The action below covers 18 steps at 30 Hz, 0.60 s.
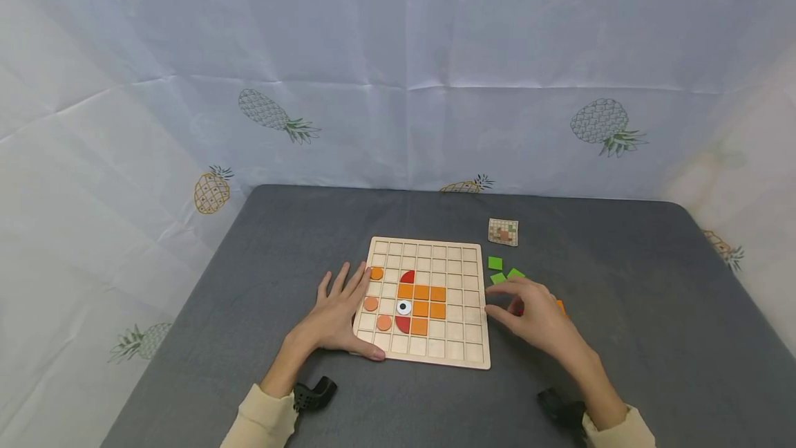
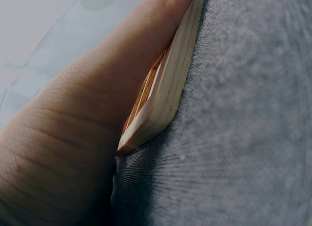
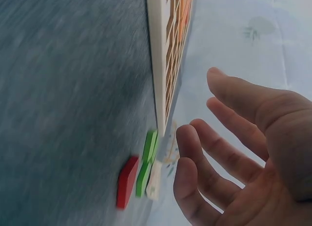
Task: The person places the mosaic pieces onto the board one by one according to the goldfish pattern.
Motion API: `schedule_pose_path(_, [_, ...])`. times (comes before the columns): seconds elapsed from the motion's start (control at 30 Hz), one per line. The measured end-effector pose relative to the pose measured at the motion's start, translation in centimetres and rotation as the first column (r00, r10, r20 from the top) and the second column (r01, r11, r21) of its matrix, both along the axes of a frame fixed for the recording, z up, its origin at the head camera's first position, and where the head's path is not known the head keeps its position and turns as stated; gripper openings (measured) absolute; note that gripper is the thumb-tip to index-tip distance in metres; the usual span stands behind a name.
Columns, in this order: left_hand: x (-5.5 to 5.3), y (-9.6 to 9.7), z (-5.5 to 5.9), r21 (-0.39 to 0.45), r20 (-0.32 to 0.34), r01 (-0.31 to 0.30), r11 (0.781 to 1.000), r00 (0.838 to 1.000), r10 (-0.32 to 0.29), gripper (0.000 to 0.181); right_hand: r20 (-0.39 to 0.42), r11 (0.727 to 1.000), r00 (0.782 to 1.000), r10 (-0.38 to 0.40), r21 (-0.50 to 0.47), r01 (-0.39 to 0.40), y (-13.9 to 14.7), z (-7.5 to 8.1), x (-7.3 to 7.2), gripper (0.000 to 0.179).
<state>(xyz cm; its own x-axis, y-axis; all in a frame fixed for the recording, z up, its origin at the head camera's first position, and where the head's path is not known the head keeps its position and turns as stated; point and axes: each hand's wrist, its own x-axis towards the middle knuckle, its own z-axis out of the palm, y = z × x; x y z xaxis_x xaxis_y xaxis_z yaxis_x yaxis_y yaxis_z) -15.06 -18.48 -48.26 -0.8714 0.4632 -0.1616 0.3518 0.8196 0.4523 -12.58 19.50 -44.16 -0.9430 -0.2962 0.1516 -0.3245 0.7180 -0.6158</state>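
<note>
A wooden grid board (image 1: 459, 334) lies on the dark table with several orange squares (image 1: 421, 292), two red quarter-round pieces (image 1: 407, 276), an eye disc (image 1: 403, 307) and three round orange pieces (image 1: 383, 323) on it. My left hand (image 1: 336, 313) rests on the board's left side, fingers spread, thumb along the front corner. Just beyond the right edge hovers my right hand (image 1: 533, 313), fingers loosely bent and nothing between them in the right wrist view. Below it a red piece (image 3: 127, 182) lies on the table, beside green squares (image 3: 150, 146).
A small pattern card (image 1: 503, 232) lies behind the green squares (image 1: 495, 263). An orange piece (image 1: 561, 306) peeks out past the right hand. Black wrist devices (image 1: 315, 393) show at both wrists. A pineapple-print cloth (image 1: 373, 137) hangs behind the table.
</note>
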Motion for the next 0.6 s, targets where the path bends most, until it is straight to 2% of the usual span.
schedule_pose_path(0.4, [-0.1,0.0,-0.1,-0.008,-0.001,0.002,1.0,1.0,-0.002,0.154,-0.034,0.997,0.996,-0.078,0.024,0.079,3.8,-0.3,0.7,0.029])
schedule_pose_path(0.6, [0.0,0.0,-0.1,-0.007,0.001,0.001,1.0,1.0,0.0,0.154,-0.027,0.988,0.992,-0.126,0.091,0.128,5.5,-0.6,0.9,0.032])
